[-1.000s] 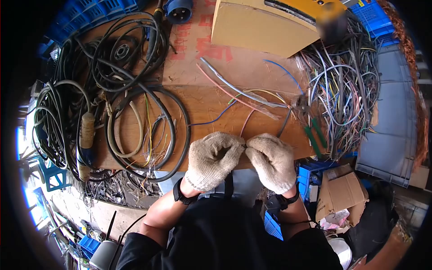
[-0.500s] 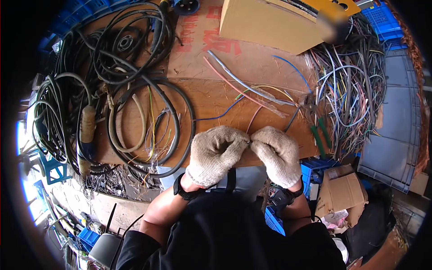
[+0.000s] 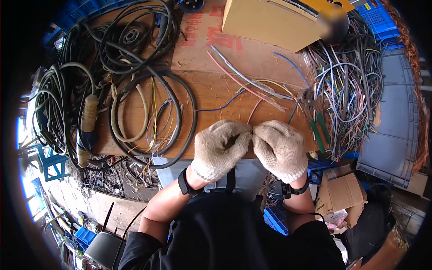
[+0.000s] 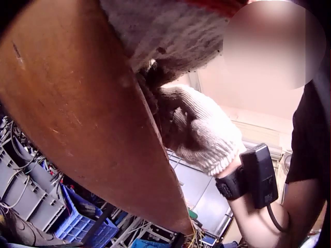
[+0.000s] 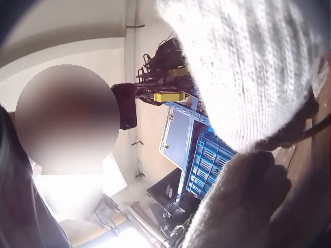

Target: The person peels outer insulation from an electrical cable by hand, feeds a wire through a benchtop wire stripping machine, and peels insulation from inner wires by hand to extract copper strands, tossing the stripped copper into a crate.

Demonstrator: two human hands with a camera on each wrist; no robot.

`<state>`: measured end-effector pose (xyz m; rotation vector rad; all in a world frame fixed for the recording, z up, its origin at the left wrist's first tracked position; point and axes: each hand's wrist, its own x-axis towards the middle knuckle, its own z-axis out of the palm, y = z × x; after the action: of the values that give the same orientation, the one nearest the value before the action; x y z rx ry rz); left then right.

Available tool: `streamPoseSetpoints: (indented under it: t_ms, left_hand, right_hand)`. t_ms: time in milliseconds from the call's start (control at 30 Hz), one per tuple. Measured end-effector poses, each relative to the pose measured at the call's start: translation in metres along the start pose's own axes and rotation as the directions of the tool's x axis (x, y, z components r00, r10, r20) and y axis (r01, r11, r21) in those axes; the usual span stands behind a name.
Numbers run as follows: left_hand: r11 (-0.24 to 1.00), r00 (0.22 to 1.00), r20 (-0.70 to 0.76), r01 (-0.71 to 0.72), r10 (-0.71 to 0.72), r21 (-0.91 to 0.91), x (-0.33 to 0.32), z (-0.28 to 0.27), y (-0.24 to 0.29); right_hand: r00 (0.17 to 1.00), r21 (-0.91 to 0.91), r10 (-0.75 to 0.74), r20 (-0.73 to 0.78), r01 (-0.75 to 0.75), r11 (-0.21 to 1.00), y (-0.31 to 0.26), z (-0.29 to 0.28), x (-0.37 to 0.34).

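What moved: compared with a second ago, the table and all its wires show a bit higher and more to the right in the head view; the two hands are still tip to tip.
Left hand [image 3: 221,149]: in a cream knitted glove, left of the green-handled metal pliers [image 3: 316,134]; fingers curled in, tips pinching a small dark bit [image 3: 251,131].
Right hand [image 3: 280,147]: in a matching glove, just left of the pliers; fingers curled in, tips pinching the same bit.
Small dark bit: left of the pliers, mostly hidden by the gloves; too small to tell what it is.
Thin pinkish-red wire [image 3: 254,110]: left of the pliers, running down to the fingertips; I cannot tell if they hold it.
Big tangled wire heap [image 3: 348,90]: just right of the pliers.
Thick black cable loop [image 3: 196,114]: far left of the pliers.
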<state>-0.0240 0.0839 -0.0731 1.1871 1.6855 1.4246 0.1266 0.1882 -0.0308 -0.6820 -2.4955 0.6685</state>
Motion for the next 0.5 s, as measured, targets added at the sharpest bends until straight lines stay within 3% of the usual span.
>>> streamPoseSetpoints:
  t_ms: [67, 200, 300, 367, 500]
  left_hand:
    - [1.000, 1.000, -0.001, -0.013, 0.013, 0.025, 0.0013, 0.0017, 0.0004]
    - [0.999, 0.999, 0.045, -0.031, 0.030, 0.010, 0.0061, -0.0006, -0.0025]
    - [1.000, 0.995, 0.101, -0.009, 0.007, 0.012, 0.0064, -0.0027, -0.0054]
    - [1.000, 0.996, 0.093, 0.010, -0.011, 0.010, 0.0051, -0.0036, -0.0052]
    - [0.995, 0.995, 0.084, 0.062, -0.055, -0.076, 0.0066, -0.0058, -0.0030]
  right_hand:
    - [0.990, -0.176, -0.066, 0.124, 0.087, 0.981, 0.0018, -0.0062, 0.0027]
    - [0.985, -0.211, -0.055, 0.163, 0.089, 0.973, 0.0031, -0.0102, 0.0043]
    - [0.987, -0.130, -0.029, 0.160, 0.050, 0.990, 0.0055, -0.0062, 0.0011]
    - [0.996, 0.016, 0.004, 0.093, -0.005, 1.000, 0.0074, -0.0022, -0.0009]
    - [0.999, 0.021, -0.009, 0.054, 0.008, 1.000, 0.0056, -0.0006, 0.0018]
